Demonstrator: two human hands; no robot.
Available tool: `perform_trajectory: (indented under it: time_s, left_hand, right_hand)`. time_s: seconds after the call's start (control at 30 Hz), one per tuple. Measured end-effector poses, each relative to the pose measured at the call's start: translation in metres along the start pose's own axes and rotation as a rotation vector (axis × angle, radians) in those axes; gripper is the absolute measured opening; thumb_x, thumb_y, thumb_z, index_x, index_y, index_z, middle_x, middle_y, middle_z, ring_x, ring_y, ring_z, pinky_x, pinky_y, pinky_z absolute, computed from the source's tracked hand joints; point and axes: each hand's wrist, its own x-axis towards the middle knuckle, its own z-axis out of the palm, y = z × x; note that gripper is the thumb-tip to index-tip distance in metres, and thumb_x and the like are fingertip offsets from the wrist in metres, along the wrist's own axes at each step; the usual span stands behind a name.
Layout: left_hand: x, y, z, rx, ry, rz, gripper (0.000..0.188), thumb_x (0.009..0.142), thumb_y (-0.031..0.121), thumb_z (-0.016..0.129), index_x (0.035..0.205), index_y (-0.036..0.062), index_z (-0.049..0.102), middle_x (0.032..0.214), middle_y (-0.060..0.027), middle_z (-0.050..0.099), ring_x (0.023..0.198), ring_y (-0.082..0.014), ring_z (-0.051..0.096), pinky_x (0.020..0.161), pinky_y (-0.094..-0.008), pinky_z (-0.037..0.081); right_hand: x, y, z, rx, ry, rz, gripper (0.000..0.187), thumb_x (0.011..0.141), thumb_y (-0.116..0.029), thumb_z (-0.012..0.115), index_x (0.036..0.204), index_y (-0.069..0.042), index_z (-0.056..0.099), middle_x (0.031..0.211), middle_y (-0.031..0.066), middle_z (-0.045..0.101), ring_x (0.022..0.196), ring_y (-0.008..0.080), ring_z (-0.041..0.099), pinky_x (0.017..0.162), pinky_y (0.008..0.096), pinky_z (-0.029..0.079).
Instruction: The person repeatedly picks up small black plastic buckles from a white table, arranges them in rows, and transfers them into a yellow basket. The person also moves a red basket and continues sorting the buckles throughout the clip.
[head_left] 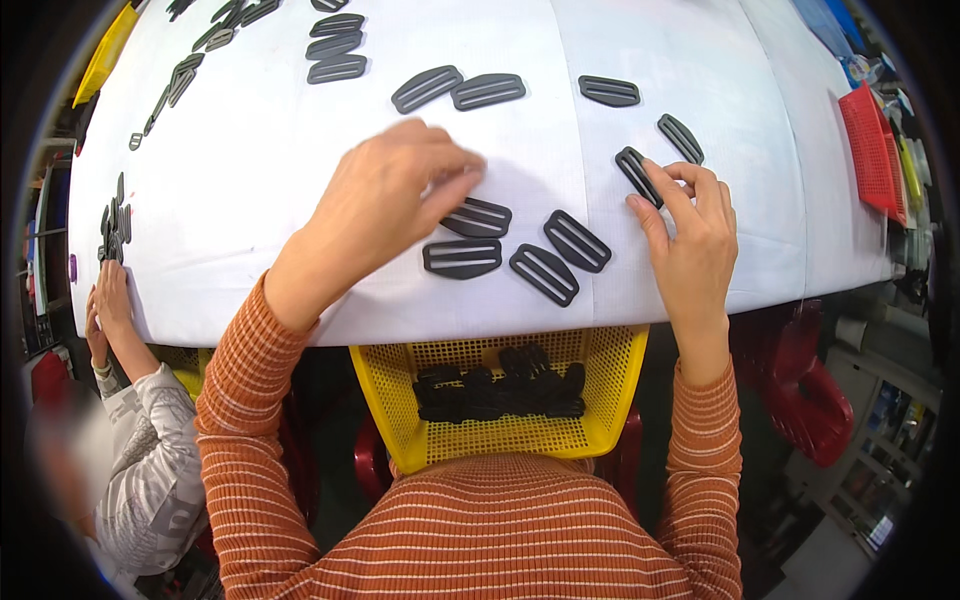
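Black slide buckles lie scattered over the white-covered table (520,130). My right hand (695,225) grips one dark buckle (632,170) by its edge, thumb and index finger closed on it. Just beyond that hand is another buckle (681,138). My left hand (385,190) hovers with bent fingers, slightly blurred, and nothing shows in it. Its thumb is nearest a buckle (482,215) that it partly covers from above. Close by, a flat buckle (462,259) and a tilted pair, the nearer buckle (544,274) and the farther buckle (577,240), rest near the front edge.
A yellow basket (400,425) holding many black pieces sits against my body below the table edge. Farther off lie more buckles (336,68). At left, another person's hands (112,300) touch a small buckle pile (115,225). A red basket (872,150) stands at right.
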Motion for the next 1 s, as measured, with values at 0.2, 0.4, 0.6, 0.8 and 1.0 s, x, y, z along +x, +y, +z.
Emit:
perform_trajectory:
  time_s: [0.2, 0.4, 0.6, 0.8, 1.0]
  left_hand:
    - [0.049, -0.033, 0.015, 0.521, 0.32, 0.18, 0.023, 0.089, 0.021, 0.069, 0.105, 0.0058, 0.072, 0.101, -0.0033, 0.07, 0.096, -0.0196, 0.058, 0.082, -0.0328, 0.047]
    - [0.055, -0.024, 0.017, 0.558, 0.114, 0.071, 0.016, 0.088, 0.018, 0.069, 0.098, 0.0064, 0.074, 0.091, -0.0038, 0.069, 0.094, -0.0202, 0.059, 0.082, -0.0333, 0.049]
    - [0.067, -0.018, 0.011, 0.198, 0.198, 0.094, 0.015, 0.088, 0.017, 0.068, 0.093, 0.0049, 0.075, 0.098, -0.005, 0.07, 0.093, -0.023, 0.061, 0.082, -0.0371, 0.052]
    - [0.118, -0.005, 0.063, 0.215, 0.288, 0.29, 0.026, 0.09, 0.021, 0.067, 0.112, 0.007, 0.07, 0.11, -0.0073, 0.068, 0.1, -0.0225, 0.062, 0.085, -0.0356, 0.054]
    - [0.139, 0.014, 0.067, 0.205, 0.011, 0.153, 0.018, 0.09, 0.017, 0.065, 0.101, 0.0039, 0.07, 0.105, -0.0083, 0.068, 0.098, -0.0236, 0.063, 0.079, -0.0392, 0.054]
  right_hand:
    - [0.012, -0.003, 0.003, -0.011, -0.007, 0.018, 0.019, 0.083, -0.013, 0.074, 0.101, -0.005, 0.074, 0.088, 0.0054, 0.065, 0.08, 0.0225, 0.062, 0.071, 0.0357, 0.047]
    - [0.02, 0.003, -0.002, 0.289, -0.088, 0.125, 0.018, 0.083, -0.016, 0.074, 0.098, -0.006, 0.075, 0.091, 0.0077, 0.066, 0.084, 0.0255, 0.064, 0.073, 0.0355, 0.051]
    - [0.04, 0.06, 0.015, -0.204, 0.13, -0.007, 0.018, 0.086, -0.016, 0.071, 0.1, -0.006, 0.074, 0.093, 0.0047, 0.068, 0.083, 0.023, 0.063, 0.076, 0.0344, 0.051]
    - [0.038, 0.019, 0.003, 0.328, -0.042, 0.33, 0.013, 0.089, -0.008, 0.066, 0.099, -0.003, 0.073, 0.092, 0.0085, 0.067, 0.083, 0.0259, 0.064, 0.074, 0.0356, 0.05]
    - [0.021, 0.027, 0.019, 0.283, 0.091, 0.213, 0.014, 0.088, -0.005, 0.066, 0.101, -0.002, 0.073, 0.097, 0.0097, 0.064, 0.092, 0.0269, 0.061, 0.082, 0.0354, 0.048]
